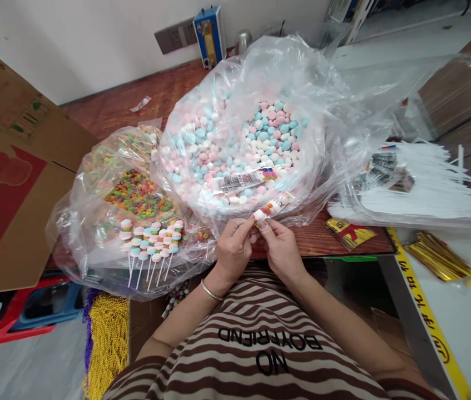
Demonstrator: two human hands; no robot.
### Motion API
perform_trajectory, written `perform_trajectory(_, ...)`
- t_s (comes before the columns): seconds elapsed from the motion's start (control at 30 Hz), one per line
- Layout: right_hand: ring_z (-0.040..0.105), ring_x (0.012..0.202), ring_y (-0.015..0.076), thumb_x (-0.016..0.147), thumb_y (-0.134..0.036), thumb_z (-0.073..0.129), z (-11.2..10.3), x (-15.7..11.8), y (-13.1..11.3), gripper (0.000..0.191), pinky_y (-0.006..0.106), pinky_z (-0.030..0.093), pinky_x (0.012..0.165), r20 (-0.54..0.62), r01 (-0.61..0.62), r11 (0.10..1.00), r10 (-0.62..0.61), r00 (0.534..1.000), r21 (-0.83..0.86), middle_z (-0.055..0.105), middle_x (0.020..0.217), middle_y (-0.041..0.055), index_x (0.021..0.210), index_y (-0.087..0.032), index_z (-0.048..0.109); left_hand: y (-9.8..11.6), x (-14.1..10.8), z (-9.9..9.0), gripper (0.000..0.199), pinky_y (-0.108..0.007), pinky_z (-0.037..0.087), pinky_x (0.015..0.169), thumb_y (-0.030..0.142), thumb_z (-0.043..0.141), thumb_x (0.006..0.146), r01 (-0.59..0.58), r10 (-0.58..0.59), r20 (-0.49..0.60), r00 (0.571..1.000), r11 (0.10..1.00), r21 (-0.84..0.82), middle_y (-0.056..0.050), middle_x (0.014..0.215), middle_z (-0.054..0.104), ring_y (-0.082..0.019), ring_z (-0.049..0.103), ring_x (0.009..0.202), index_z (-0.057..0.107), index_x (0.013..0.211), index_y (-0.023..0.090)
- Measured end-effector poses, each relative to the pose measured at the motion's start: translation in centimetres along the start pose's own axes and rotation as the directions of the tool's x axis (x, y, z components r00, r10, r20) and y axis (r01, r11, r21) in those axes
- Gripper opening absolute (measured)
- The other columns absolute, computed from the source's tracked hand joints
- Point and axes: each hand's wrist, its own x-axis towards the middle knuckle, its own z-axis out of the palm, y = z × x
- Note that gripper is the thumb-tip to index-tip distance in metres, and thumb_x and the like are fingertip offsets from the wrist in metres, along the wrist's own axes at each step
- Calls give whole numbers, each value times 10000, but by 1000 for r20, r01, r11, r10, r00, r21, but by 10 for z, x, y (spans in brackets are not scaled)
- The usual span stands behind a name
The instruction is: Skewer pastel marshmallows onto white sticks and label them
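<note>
My left hand [234, 247] and my right hand [284, 248] meet at the table's front edge, fingertips pinched together. Between them is the gathered end of a small printed candy bag [274, 205], with pink and white candy showing inside. A speck of gold shows at the fingertips, too small to make out. Just beyond lies another printed bag [243, 180], on a big clear plastic bag [218, 105] full of pink, blue and white candies [274, 130]. Several candy skewers on white sticks [154, 241] lie to the left.
A clear bag of colourful ring-shaped candy [137, 194] sits at left, beside a cardboard box [10, 144]. On the right are a clear tray of white sticks [427, 183], a gold packet [350, 233] and gold twist ties [439, 258]. A blue device [210, 36] stands by the wall.
</note>
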Motion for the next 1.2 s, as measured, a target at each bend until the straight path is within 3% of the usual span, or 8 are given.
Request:
perform_trajectory(0.13,582,695,147,912,-490,671,-2,2,4,352,290,504,749,1,75,992,-75,997,-103,635,677,-10,698,-213,633,4,3,-2,284,-273,558,809,149,536,985,81,-82,-19,996,995,-54,-63,921,716,-147,663,869,725,1188,209)
perform_trajectory(0.37,594,578,128,727,-518,830,5,0,-8,366,272,530,580,23,-211,964,210,977,162,665,694,-19,833,-209,665,-3,-2,-2,333,-258,550,804,122,521,978,55,-55,-17,998,998,-19,-68,972,707,-144,666,903,713,1232,221)
perform_trajectory(0.43,593,555,114,679,-498,872,7,1,-9,402,267,539,569,-9,-225,947,233,972,229,667,710,-33,862,-214,655,-2,-3,-2,341,-254,548,809,123,513,984,61,-61,-9,998,998,-14,-65,976,700,-141,664,906,705,1247,224)
perform_trajectory(0.6,570,562,96,728,-452,854,3,2,0,338,244,531,596,-55,-56,989,64,996,138,634,652,-48,759,-211,619,-4,-6,-1,361,-265,541,838,132,481,997,60,-63,97,993,997,42,-80,1013,677,-148,647,935,652,1309,193)
perform_trajectory(0.7,565,575,101,824,-430,779,-2,2,4,255,249,522,587,-18,46,999,-45,999,2,633,696,-49,823,-225,628,-8,-9,2,374,-283,539,823,155,443,1009,57,-77,185,980,992,111,-109,1042,663,-165,634,928,619,1339,161)
perform_trajectory(0.83,574,564,103,866,-402,741,-4,2,8,222,246,499,569,38,88,995,-87,995,-38,607,682,-60,842,-231,603,-9,-9,3,334,-278,535,810,146,445,1001,55,-68,142,988,994,94,-94,973,657,-165,625,895,655,1261,149)
perform_trajectory(1.07,563,575,96,806,-435,789,1,2,4,280,242,496,580,34,-19,1000,18,999,21,633,705,-43,829,-216,616,-8,-4,-1,345,-292,545,818,98,471,969,94,-96,31,995,994,48,-75,956,688,-165,645,906,694,1215,194)
perform_trajectory(1.2,567,556,113,747,-523,819,3,1,-6,412,242,496,545,107,-263,955,250,962,137,630,632,-47,943,-217,624,-9,-5,-2,364,-280,546,813,108,461,981,44,-44,5,999,997,62,-77,953,696,-157,653,905,695,1245,193)
